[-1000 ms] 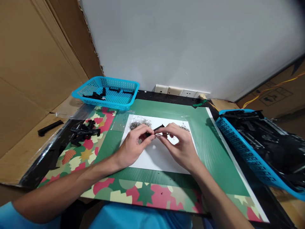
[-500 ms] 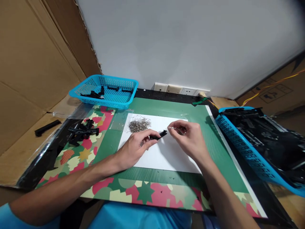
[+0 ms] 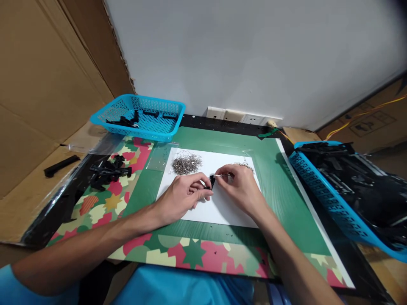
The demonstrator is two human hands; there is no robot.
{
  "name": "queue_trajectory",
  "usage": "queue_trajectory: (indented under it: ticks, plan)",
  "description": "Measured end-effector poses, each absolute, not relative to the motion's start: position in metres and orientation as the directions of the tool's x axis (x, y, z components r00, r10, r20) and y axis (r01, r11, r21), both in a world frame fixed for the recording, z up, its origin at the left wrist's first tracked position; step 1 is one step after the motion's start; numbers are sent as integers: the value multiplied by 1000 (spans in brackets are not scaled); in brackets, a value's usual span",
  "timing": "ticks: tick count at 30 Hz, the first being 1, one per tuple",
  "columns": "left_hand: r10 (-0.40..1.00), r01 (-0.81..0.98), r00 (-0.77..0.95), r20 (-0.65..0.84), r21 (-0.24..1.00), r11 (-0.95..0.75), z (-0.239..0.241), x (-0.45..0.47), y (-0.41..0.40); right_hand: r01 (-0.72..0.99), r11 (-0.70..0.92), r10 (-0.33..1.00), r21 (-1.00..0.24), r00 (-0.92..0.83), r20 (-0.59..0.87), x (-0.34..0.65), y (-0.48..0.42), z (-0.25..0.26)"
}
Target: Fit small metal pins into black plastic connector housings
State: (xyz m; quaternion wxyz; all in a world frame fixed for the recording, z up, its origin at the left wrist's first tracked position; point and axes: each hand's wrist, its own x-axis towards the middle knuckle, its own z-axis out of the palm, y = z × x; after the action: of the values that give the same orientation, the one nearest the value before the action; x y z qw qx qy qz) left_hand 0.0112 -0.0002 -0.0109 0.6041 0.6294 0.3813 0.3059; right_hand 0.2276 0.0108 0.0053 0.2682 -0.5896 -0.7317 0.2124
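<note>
My left hand (image 3: pixel 182 192) pinches a small black plastic part (image 3: pixel 212 181) between thumb and fingers, above a white sheet (image 3: pixel 229 212). Most of the part is covered by my fingers. Close on its right, my right hand (image 3: pixel 240 186) is closed on a thin silvery metal piece (image 3: pixel 222 174), whose tip reaches the upper end of the black part. Whether they touch I cannot tell. Behind my left hand lies a pile of tiny metal pieces (image 3: pixel 186 163), like fine springs or wire. More such pieces (image 3: pixel 244 164) show just behind my right hand.
A blue basket (image 3: pixel 152 134) with a few black parts stands at the back left. Loose black parts (image 3: pixel 110 171) lie on the patterned mat at left, a long one (image 3: pixel 62 166) on cardboard. Another blue basket (image 3: pixel 327 203), heaped with black parts, stands right. Wall sockets (image 3: pixel 233 115) line the back.
My right hand has moved left, bringing the metal piece to the black part. In my left hand the part now points more upward. Metal pieces behind my right hand are more exposed.
</note>
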Motion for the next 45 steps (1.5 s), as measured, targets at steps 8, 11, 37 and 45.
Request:
queue_trajectory:
  ticks: [8,11,37,45]
  plan:
    - [837,88,541,-80,995,38,-7,10,0,781,264,963,-566,-185,195,227,13,1]
    - [835,86,544,-81,995,40,-6,10,0,782,277,960,-558,-195,202,228,14,-2]
    - [826,112,556,-93,993,36,-6,11,1,689,418,899,-592,-222,377,247,10,14]
    - [827,131,553,-98,991,30,-6,11,1,385,184,974,-904,55,221,227,10,2]
